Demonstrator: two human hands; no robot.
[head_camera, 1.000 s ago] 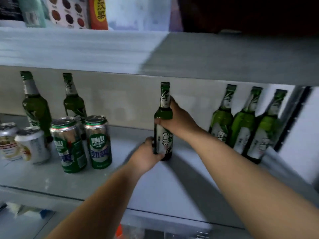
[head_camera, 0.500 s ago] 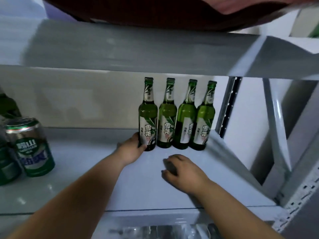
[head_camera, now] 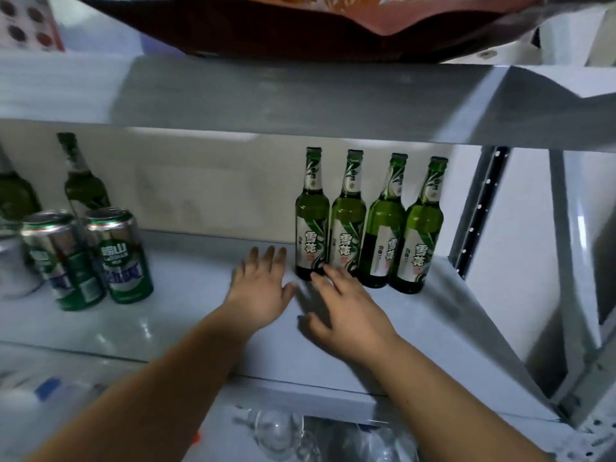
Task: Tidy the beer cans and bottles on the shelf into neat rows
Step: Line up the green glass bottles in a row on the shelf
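Several green beer bottles (head_camera: 366, 221) stand upright side by side in a row at the back right of the grey shelf (head_camera: 200, 315). My left hand (head_camera: 261, 288) hovers flat and open just left of the leftmost bottle (head_camera: 311, 218), holding nothing. My right hand (head_camera: 346, 311) is spread open in front of that bottle's base, fingertips close to it. At the left stand two green cans (head_camera: 86, 258), with a silver can (head_camera: 10, 268) at the edge and two more green bottles (head_camera: 83, 181) behind them.
The shelf above (head_camera: 300, 101) hangs low over the bottle tops. A perforated metal upright (head_camera: 476, 211) and the white side wall (head_camera: 520, 245) close off the right end. Glassware (head_camera: 276, 431) shows on the level below. A dark red bag (head_camera: 300, 31) lies on the upper shelf.
The bottle I carried from the middle now stands at the left end of the right-hand row. My left hand has let go of it and opened; my right hand has spread beside it.
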